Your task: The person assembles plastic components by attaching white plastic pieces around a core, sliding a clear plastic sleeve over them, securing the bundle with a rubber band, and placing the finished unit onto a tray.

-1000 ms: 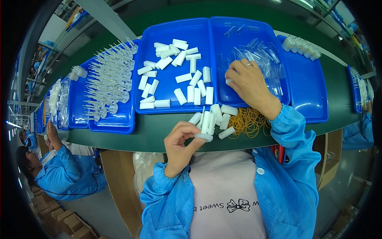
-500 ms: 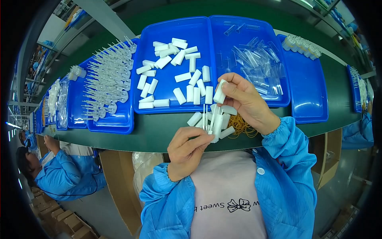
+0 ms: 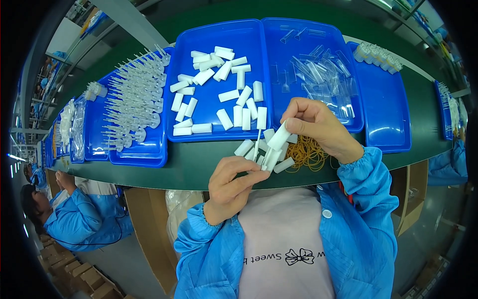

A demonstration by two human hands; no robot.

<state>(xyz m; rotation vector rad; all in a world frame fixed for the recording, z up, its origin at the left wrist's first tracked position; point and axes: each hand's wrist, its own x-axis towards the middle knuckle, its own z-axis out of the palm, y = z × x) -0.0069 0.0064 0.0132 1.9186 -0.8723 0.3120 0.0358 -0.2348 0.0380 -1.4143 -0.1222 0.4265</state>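
My right hand pinches a white foam-like cylinder, tilted with its lower end down near my left fingertips. My left hand is closed on a white part with thin upright rods, whose base is hidden by the fingers. The cylinder's lower end meets or overlaps the top of that part; I cannot tell which. Just behind my hands, several loose white cylinders lie on the green table, beside a heap of tan rubber bands.
Ahead stand a blue tray of white cylinders and another of clear tubes. Left, a blue tray holds clear pointed pieces. At right, a blue tray has white-topped clear pieces. A co-worker sits at left; an open carton stands below.
My right hand has moved down and slightly right, bringing its white cylinder to the rods above my left hand. My left hand has stayed nearly in place.
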